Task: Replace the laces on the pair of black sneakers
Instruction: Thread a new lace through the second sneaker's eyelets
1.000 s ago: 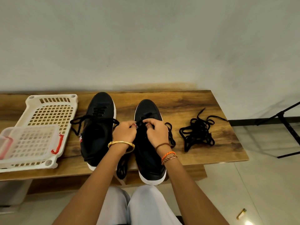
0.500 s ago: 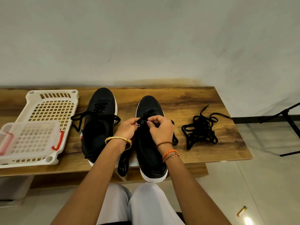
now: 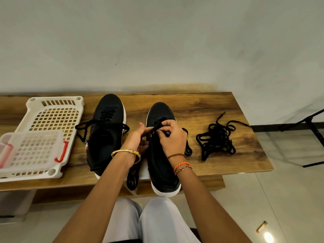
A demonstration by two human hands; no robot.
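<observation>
No legible txt or labels anywhere.

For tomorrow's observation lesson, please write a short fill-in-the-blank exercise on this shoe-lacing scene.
1. Both hands work on the sneaker on the ____.
2. The loose lace pile lies to the ____ of both sneakers.
3. The white basket sits at the table's ____ end.

Answers: right; right; left
</observation>
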